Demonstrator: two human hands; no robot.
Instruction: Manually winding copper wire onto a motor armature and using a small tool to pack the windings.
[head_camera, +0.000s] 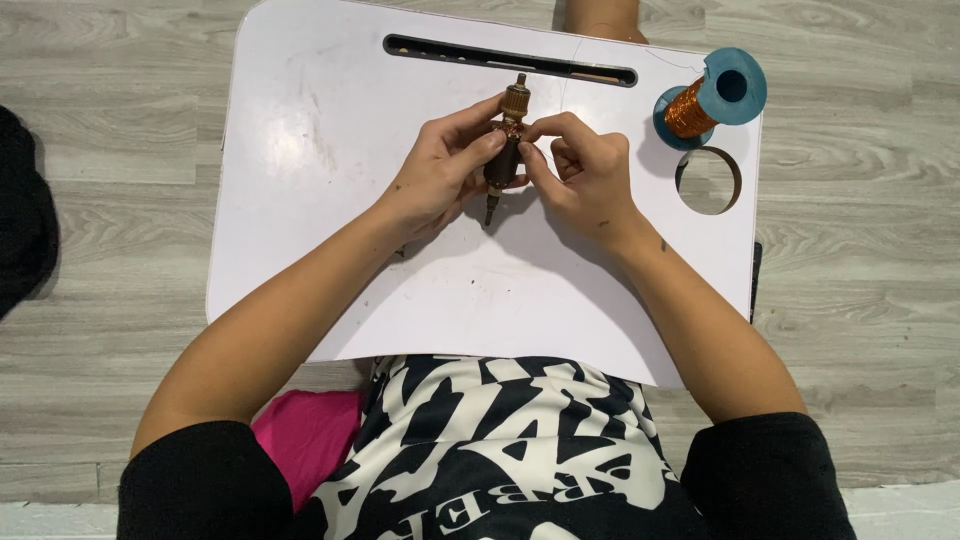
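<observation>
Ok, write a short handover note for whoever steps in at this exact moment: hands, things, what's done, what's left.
Left hand grips the dark cylindrical motor armature above the white lap tray.
Right hand pinches at its copper windings near the top.
Blue spool of copper wire lies at the tray's far right; a thin strand seems to lead from it to the armature.
Done: some winding shows.
Left: cannot tell how much.

Both bare forearms reach forward and angle inward, meeting at the middle. The left hand lies palm-in, fingers curled, thumb and forefinger tips pressed together in a pinch. The right hand faces it, knuckles up, fingers bent tight, thumb and forefinger also pinched. The fingertips of the two hands nearly touch; wrists are slightly bent
</observation>
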